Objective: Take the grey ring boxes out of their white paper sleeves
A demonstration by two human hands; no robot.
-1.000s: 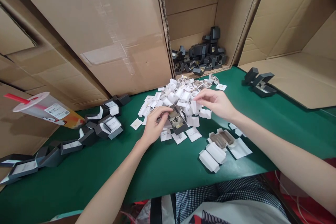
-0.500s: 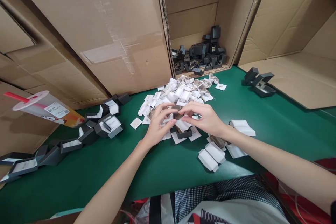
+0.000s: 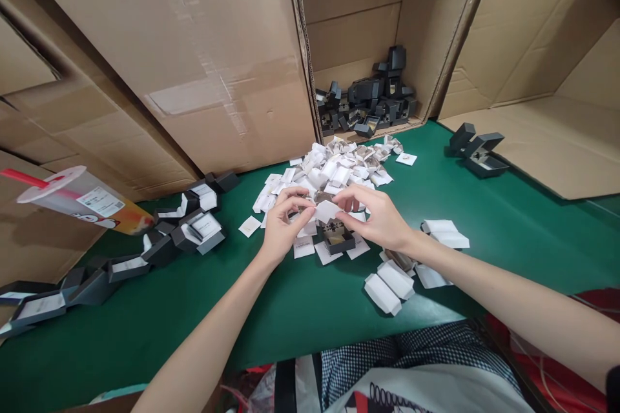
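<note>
Between my two hands is a small white card insert point(image 3: 326, 211), its edges pinched by the fingertips on both sides. My left hand point(image 3: 287, 222) closes on its left edge, and my right hand point(image 3: 375, 216) grips the right edge. Just below the insert sits an opened small black box point(image 3: 339, 242), with a dark inside showing. White cards point(image 3: 304, 246) lie flat around that box. A heap of folded white inserts point(image 3: 339, 168) spreads behind my hands.
Opened black boxes with white inserts point(image 3: 206, 229) line the left, beside a drink cup point(image 3: 97, 203). More black boxes point(image 3: 372, 100) pile inside a cardboard carton point(image 3: 351, 32). Loose inserts point(image 3: 390, 287) lie near my right forearm; two black boxes point(image 3: 484, 155) stand at the right.
The white insert has come up off the black box and is held between both hands. My left fingers have closed onto its edge, and the box's inside is now visible.
</note>
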